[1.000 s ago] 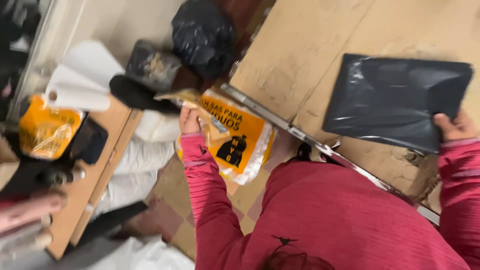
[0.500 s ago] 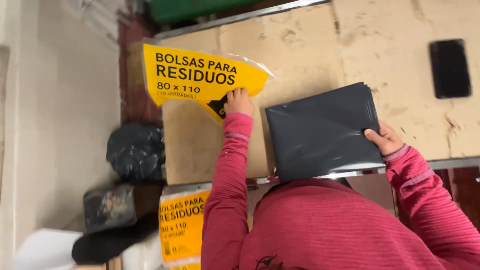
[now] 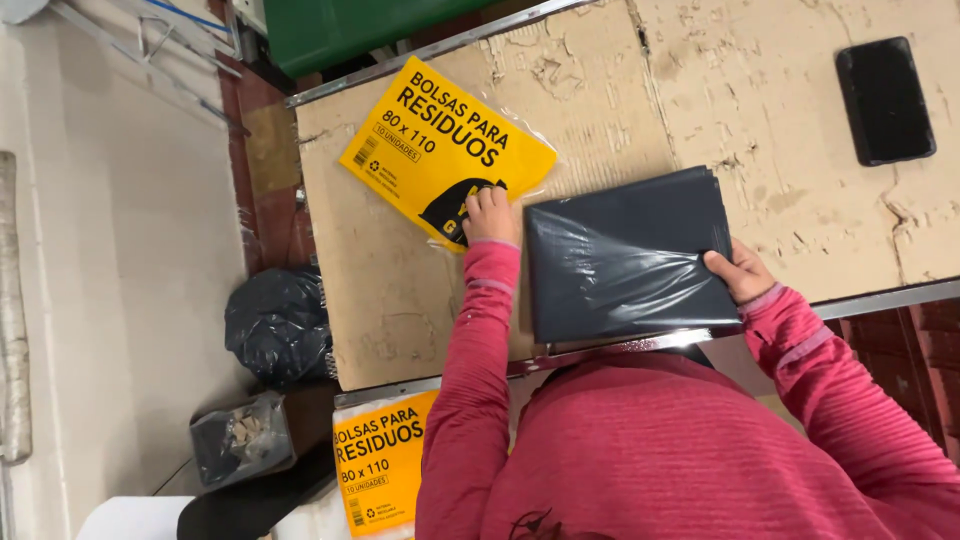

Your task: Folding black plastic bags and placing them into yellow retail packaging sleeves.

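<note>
Yellow sleeve on the left, folded black bags on the right

Left hand (image 3: 490, 213) lies fingers-down on the yellow printed sleeve (image 3: 445, 150), pinning it to the cardboard table (image 3: 600, 110). Right hand (image 3: 738, 270) pinches the edge of the black bag stack (image 3: 625, 255) beside it. Probably best keeping the sleeve flat and the stack square.
</note>
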